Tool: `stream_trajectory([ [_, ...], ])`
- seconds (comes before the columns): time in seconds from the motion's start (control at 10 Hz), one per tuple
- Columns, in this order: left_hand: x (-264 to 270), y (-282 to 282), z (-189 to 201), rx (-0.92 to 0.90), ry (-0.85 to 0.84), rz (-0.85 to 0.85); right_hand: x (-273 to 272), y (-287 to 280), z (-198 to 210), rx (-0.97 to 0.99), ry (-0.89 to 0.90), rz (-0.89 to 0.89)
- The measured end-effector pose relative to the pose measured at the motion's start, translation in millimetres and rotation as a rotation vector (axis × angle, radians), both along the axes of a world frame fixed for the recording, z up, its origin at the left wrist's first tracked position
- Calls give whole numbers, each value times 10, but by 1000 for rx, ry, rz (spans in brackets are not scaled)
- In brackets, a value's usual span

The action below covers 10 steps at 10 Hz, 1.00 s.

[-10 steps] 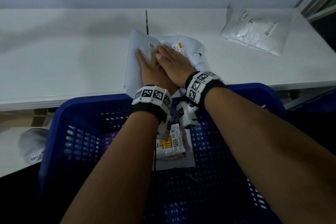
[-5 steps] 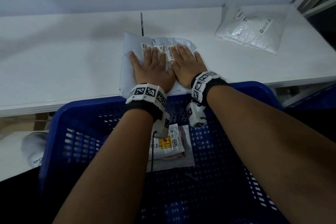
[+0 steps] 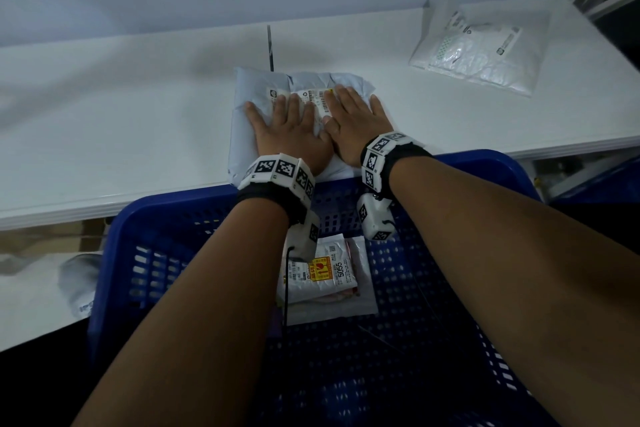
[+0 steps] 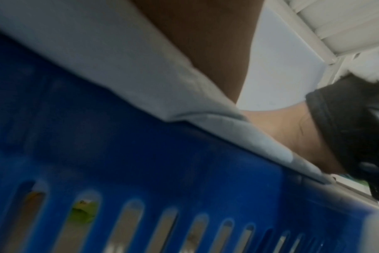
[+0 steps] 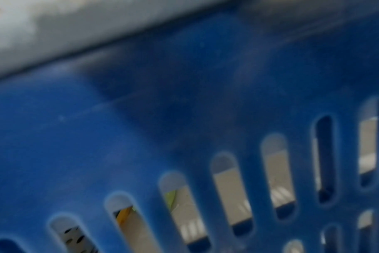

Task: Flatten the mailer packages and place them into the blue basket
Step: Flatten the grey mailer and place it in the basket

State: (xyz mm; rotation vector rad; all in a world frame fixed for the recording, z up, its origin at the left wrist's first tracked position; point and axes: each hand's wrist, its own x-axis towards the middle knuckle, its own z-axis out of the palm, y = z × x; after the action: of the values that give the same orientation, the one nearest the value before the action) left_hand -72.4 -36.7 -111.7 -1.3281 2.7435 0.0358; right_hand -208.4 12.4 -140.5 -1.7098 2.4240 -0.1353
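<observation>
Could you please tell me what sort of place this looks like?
Probably a parcel packing or sorting station: labelled grey plastic mailer pressed flat on a long white worktable, a white bubble mailer farther off, and a blue slotted plastic basket holding packages.

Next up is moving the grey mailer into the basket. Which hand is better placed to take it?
Left, marginally. Both hands press flat on the grey mailer. The left hand has its thumb by the mailer's free left edge and could curl around it; the right hand lies further inside. The blue basket sits directly below either.
</observation>
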Motion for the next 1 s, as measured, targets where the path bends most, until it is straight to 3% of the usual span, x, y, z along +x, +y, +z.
stream_trajectory([
  [0.4, -27, 78, -52, -80, -126, 15, 19, -27, -19, -6, 21, -22],
  [1.0, -49, -11, 33, 18, -192, 1, -10, -53, -38, 7, 28, -9],
])
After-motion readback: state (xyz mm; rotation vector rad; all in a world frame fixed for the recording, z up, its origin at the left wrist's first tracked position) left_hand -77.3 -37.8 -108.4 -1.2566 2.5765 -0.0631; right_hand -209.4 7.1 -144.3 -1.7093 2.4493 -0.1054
